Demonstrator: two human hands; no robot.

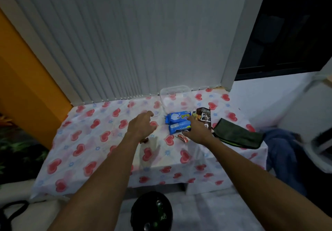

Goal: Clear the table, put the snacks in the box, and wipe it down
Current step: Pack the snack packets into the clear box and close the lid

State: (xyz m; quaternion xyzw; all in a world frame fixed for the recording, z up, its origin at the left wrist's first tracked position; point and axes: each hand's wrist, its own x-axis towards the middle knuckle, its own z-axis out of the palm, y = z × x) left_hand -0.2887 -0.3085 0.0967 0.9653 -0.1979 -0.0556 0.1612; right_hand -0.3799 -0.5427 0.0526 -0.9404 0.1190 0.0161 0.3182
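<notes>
A clear plastic box (175, 97) stands at the back of a table covered by a heart-print cloth (86, 140). In front of it lie two blue snack packs (177, 117), (178, 128), a dark brown snack pack (203, 116) and a small red wrapper (182, 138). My right hand (196, 129) reaches over the lower blue pack, fingers touching the packs; whether it grips one is unclear. My left hand (142, 125) hovers over the cloth left of the packs, fingers apart and holding nothing. A small brown item (144, 140) peeks out under my left wrist.
A dark green folded cloth (237, 134) lies at the table's right edge. A black bin (151, 212) with bottles sits on the floor below the front edge. Vertical blinds (134, 42) hang behind the table, an orange wall (23, 79) at left, blue fabric (280, 149) on the floor at right.
</notes>
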